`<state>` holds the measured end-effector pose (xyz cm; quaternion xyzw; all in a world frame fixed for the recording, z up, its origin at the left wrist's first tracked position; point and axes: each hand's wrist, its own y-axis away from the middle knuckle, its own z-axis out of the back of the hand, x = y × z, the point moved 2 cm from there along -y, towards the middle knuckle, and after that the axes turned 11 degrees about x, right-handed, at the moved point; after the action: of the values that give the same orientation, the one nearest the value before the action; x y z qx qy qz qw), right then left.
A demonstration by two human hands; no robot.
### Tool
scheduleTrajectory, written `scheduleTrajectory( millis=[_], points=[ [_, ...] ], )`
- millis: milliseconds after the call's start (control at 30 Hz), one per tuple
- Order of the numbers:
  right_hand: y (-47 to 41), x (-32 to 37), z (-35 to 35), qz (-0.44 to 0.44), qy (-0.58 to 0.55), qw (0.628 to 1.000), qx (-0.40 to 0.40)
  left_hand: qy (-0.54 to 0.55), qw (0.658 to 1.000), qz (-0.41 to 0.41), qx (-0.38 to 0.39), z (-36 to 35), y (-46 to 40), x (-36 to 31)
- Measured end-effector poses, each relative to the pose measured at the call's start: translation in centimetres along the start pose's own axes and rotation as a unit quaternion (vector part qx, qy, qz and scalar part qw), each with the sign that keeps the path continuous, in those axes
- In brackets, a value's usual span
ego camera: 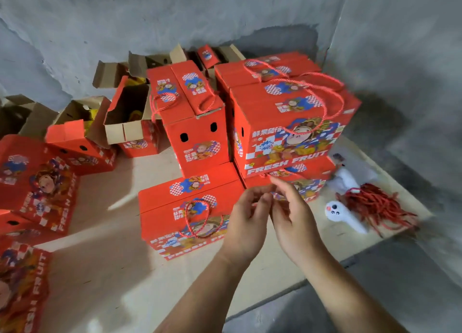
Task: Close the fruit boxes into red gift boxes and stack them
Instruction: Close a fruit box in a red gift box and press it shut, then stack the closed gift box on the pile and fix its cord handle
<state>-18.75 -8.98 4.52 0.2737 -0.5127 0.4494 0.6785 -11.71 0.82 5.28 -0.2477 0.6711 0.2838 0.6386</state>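
Several red gift boxes stood on a pale cardboard sheet (105,270) spread over a grey concrete floor, in a corner formed by rough grey plastered walls (175,13). At far left, flattened and partly folded red boxes (40,180) lay overlapping, printed with a cartoon figure and white lettering. Behind them, open boxes (126,112) showed brown corrugated flaps and yellow contents that could not be made out. At centre, a tall closed box (197,142) with two oval holes in its front stood upright; a low closed box (185,215) with a twisted red cord handle lay just in front of it. Right of centre, a large closed box (290,130) sat stacked on another closed box (295,180). The left hand (246,222) and right hand (292,215) met in front of the low box's right end, fingers curled, fingertips together; whether they pinched a cord could not be told. At right, a white plush toy (346,216) lay beside a loose bundle of red cords (377,205).
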Motion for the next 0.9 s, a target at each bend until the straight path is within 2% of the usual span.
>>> scheduleTrajectory(
  millis=[133, 267, 433, 533, 633, 767, 900],
  points=[
    [0.9, -2.2, 9.1, 0.012, -0.036, 0.999, -0.025, 0.025, 1.000, -0.005, 0.013, -9.7, -3.2, -0.5],
    [1.6, -5.3, 20.4, -0.011, -0.053, 0.997, -0.048, 0.054, 0.998, 0.005, 0.029, -20.3, -6.3, -0.8],
    [0.7, -9.3, 32.5, -0.060, -0.022, 0.997, 0.042, 0.104, 0.994, 0.040, 0.004, -30.2, -9.9, -1.1],
    [-2.1, -10.6, 37.2, -0.065, -0.027, 0.994, 0.082, 0.130, 0.990, 0.048, -0.034, -34.4, -13.1, -2.0],
    [-6.3, -11.2, 40.4, -0.042, -0.024, 0.994, 0.098, 0.140, 0.989, 0.014, -0.048, -37.3, -17.4, -3.1],
    [-12.4, -11.9, 43.6, -0.029, -0.038, 0.992, 0.117, 0.170, 0.982, -0.022, -0.077, -39.1, -24.1, -3.6],
    [-16.5, -13.1, 46.9, -0.045, -0.054, 0.988, 0.139, 0.171, 0.979, -0.004, -0.112, -40.6, -30.2, -3.4]
  ],
)
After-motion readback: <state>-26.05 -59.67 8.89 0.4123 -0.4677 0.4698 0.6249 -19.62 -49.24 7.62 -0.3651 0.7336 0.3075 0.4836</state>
